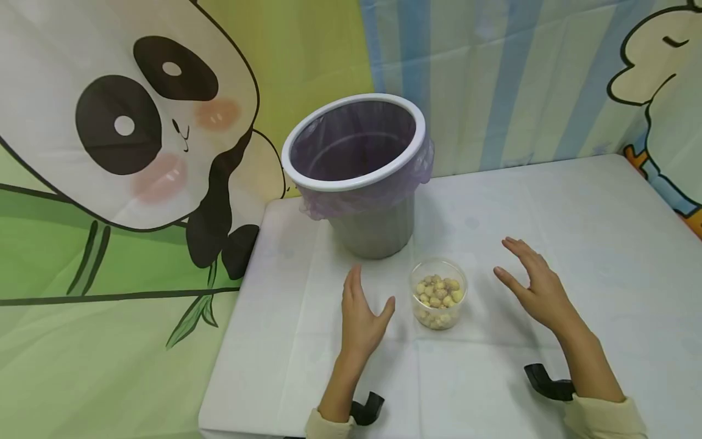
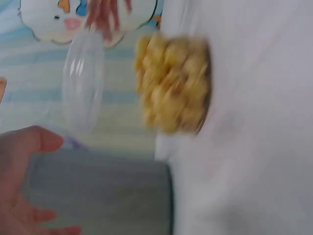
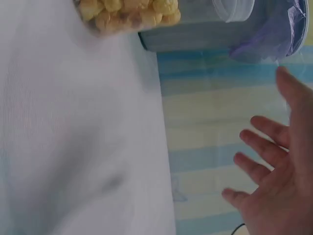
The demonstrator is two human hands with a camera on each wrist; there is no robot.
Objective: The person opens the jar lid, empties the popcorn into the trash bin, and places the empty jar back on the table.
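A clear plastic tub [image 1: 437,299] about half full of pale yellow, popcorn-like pieces [image 2: 173,85] stands upright on the white table. To its left my left hand [image 1: 362,317] hovers with fingers spread, apart from the tub. On the other side my right hand [image 1: 540,292] is held in the air, its fingers extended and touching nothing. Both palms are empty. In the right wrist view the spread fingers [image 3: 264,147] show against the striped backdrop, and the tub's pieces [image 3: 129,12] appear at the top edge.
Behind the tub stands a grey waste bin [image 1: 373,225] with a white rim and a purple bag liner [image 1: 351,201]. Cartoon-printed cloth [image 1: 307,55] hangs behind and left of the white table [image 1: 351,378]. Each wrist carries a black mount [image 1: 548,384].
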